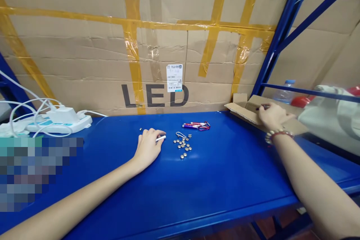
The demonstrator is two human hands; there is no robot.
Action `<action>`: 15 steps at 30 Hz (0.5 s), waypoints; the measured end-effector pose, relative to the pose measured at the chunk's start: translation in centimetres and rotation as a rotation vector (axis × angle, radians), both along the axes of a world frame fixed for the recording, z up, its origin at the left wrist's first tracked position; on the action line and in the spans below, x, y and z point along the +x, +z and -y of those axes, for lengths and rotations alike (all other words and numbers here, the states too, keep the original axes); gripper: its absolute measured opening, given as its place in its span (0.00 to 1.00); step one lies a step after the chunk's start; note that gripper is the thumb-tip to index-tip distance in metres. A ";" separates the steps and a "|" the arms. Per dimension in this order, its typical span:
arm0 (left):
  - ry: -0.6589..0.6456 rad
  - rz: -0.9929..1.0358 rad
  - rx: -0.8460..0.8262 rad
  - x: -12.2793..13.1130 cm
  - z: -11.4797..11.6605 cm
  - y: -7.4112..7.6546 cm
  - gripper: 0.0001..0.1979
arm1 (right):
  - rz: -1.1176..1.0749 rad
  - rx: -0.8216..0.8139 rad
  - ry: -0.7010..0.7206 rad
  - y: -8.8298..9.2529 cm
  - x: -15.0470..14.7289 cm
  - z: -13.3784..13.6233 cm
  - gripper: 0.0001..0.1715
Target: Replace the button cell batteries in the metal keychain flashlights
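Left forearm (97, 191), silvery cylinder (160, 138) in fingers (152, 132)

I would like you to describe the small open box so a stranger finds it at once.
Start from the blue table and follow it to its far right, by the blue post. There the right hand is at the small open box. Unlike the big taped cardboard marked LED, it is low with open flaps.
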State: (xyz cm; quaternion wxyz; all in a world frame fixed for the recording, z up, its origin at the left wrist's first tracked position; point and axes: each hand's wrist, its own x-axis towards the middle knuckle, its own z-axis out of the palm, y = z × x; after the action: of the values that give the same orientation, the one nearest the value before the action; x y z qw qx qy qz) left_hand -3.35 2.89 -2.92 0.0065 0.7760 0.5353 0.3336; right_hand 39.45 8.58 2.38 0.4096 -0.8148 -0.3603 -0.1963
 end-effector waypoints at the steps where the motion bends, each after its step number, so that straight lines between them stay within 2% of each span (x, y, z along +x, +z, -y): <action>1: -0.017 0.014 -0.006 0.0 0.0 0.0 0.10 | -0.019 -0.024 -0.022 -0.3 0.4 0.2 0.06; 6: -0.048 0.075 -0.023 -0.1 -0.3 -0.1 0.10 | 0.002 -0.075 -0.010 -0.3 0.4 0.3 0.07; 10: -0.037 0.124 -0.009 -0.1 -0.4 0.2 0.12 | 0.155 -0.008 0.116 0.8 -2.7 -0.2 0.16; 13: -0.062 0.222 0.027 0.0 -0.2 0.6 0.10 | 0.290 0.041 0.313 1.3 -7.7 -0.3 0.14; 14: -0.076 0.254 0.037 0.1 -0.1 0.7 0.09 | 0.338 0.050 0.412 1.3 -9.7 -0.2 0.12; 15: -0.092 0.281 0.042 0.2 0.0 0.9 0.08 | 0.403 0.062 0.605 1.2 -11.6 0.0 0.11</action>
State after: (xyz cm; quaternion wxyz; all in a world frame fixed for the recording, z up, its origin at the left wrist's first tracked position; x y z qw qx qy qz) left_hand -3.17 2.85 -2.05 0.0803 0.7453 0.4862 0.4492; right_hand 27.81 8.61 3.55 0.3944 -0.6035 -0.6524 -0.2336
